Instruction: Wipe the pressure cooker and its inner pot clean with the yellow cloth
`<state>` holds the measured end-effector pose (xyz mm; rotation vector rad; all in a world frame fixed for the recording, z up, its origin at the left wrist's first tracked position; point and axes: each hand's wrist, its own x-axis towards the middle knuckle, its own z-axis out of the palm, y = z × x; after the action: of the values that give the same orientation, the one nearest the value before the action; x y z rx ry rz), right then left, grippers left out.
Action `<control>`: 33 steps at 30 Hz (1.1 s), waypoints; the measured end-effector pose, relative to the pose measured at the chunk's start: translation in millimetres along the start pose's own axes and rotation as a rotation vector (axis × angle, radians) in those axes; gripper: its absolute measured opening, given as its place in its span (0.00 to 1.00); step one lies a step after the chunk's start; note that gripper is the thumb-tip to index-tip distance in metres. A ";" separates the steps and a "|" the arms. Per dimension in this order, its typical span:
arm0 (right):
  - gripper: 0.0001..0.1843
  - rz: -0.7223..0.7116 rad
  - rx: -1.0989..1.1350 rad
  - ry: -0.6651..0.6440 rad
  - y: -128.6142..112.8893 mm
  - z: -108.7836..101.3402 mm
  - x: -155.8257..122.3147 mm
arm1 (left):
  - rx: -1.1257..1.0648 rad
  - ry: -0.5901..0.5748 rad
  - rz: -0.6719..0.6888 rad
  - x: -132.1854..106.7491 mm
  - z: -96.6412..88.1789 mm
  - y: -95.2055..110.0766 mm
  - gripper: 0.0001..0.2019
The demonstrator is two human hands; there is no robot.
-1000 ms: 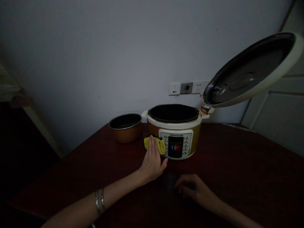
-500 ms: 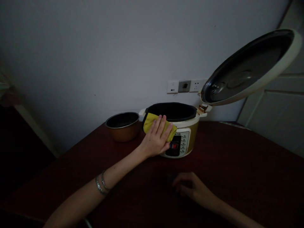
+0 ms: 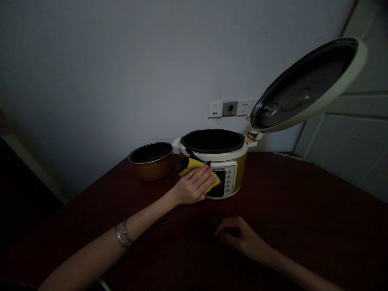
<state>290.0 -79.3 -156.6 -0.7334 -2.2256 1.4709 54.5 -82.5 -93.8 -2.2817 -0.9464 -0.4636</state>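
Note:
My left hand [image 3: 194,184] presses a yellow cloth [image 3: 196,163] with dark edging against the front of a rice cooker [image 3: 241,171]. The cloth covers part of its control panel [image 3: 228,182]. White and gold on the outside, the cooker has its lid [image 3: 312,87] raised to the right and a dark interior. My right hand [image 3: 242,238] hangs low in front of it, fingers loosely bent with a gap between thumb and forefinger and nothing visible held. A brown inner pot [image 3: 154,169] with a dark inside stands left of the cooker.
Everything stands on a dark reddish table [image 3: 273,194] against a pale wall [image 3: 121,72]. Wall sockets [image 3: 229,108] sit behind the cooker. A panelled door [image 3: 348,133] is at the right, beyond the raised lid.
My left hand has moved the cloth down from the cooker's rim to its front panel. The cloth has bunched up. My right hand looks much the same; the view has shifted slightly.

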 end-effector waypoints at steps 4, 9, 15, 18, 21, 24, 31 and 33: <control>0.12 -0.014 -0.024 -0.005 2.5 -0.3 0.6 | -0.148 -0.092 0.158 -14.8 9.5 4.6 0.26; 0.11 -0.019 -0.005 0.008 0.5 1.1 0.6 | -0.281 -0.180 0.154 -28.6 17.8 12.1 0.24; 0.09 -0.002 0.082 0.017 2.2 2.6 1.5 | -0.337 -0.220 0.219 -44.7 26.0 19.9 0.21; 0.12 -0.018 0.170 0.049 6.3 0.1 5.2 | -0.356 -0.165 0.212 -44.7 24.9 26.8 0.19; 0.23 -0.109 0.257 0.147 6.6 -4.6 7.3 | -0.382 -0.113 0.163 -34.4 15.7 36.9 0.18; 0.38 -0.171 0.332 0.081 -2.1 -9.7 3.2 | -0.458 -0.091 -0.012 -16.4 0.9 47.4 0.17; 0.43 0.005 0.432 -0.178 -22.1 -21.0 -7.4 | -0.777 -0.273 -0.515 17.6 -13.1 68.8 0.13; 0.31 0.092 0.354 -0.093 -18.5 -26.2 -8.2 | -0.926 -0.257 -0.636 18.8 -11.0 74.9 0.14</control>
<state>307.3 -71.0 -129.6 -0.6682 -1.9373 1.9121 120.8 -121.6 -106.3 -2.8295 -1.9063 -1.0692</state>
